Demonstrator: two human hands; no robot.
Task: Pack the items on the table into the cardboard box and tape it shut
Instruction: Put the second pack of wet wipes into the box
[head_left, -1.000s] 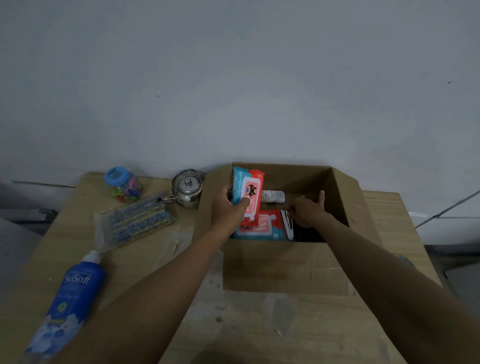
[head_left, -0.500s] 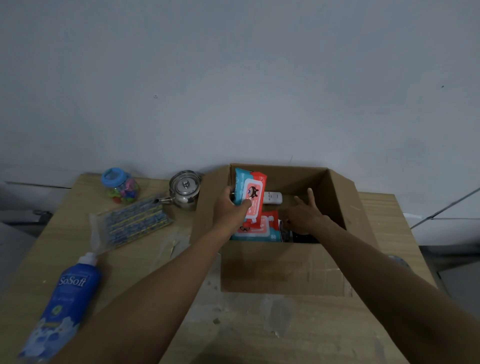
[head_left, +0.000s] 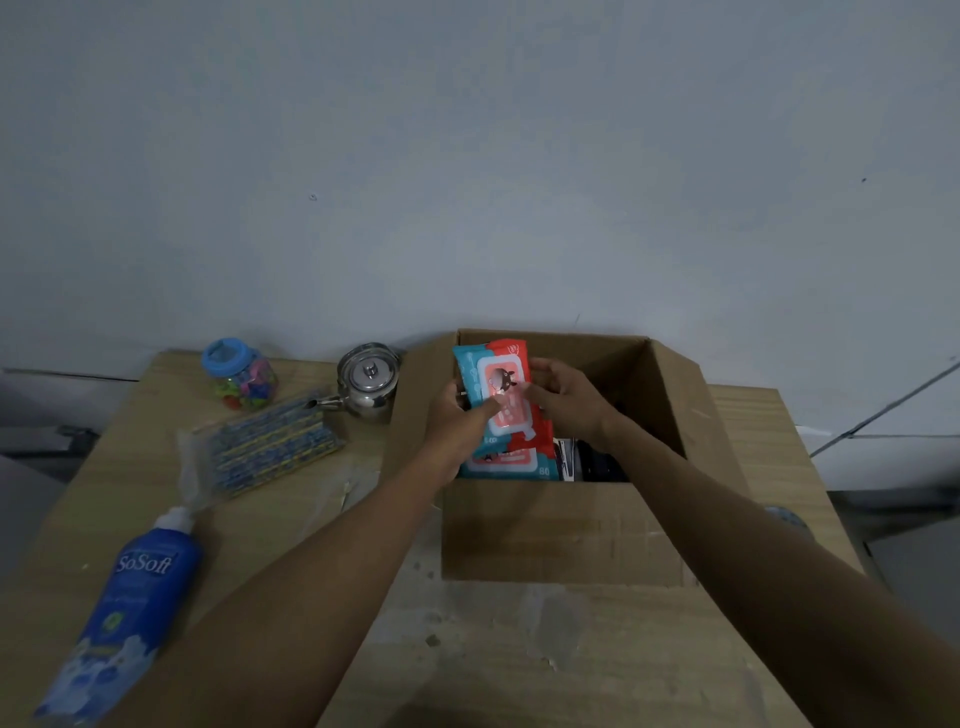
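Observation:
An open cardboard box (head_left: 545, 530) stands on the wooden table (head_left: 519, 654). Over its opening my left hand (head_left: 457, 415) grips a red and blue wet-wipes pack (head_left: 498, 384), held upright by its left edge. My right hand (head_left: 566, 395) holds the same pack from the right side. A second wipes pack (head_left: 519, 462) lies flat in the box, beside a dark item (head_left: 597, 462) that is partly hidden. On the table to the left lie a blue SoSoft bottle (head_left: 130, 597), a bag of patterned sticks (head_left: 270, 447), a steel teapot (head_left: 369, 384) and a blue-lidded jar (head_left: 241, 374).
A plain grey wall rises right behind the table. The box flaps stand open at the left and right. The table's right edge drops off next to the box, with a cable running beyond it.
My right hand came up out of the box and took hold of the wipes pack's right side. The pack rose slightly and now hides the white item behind it.

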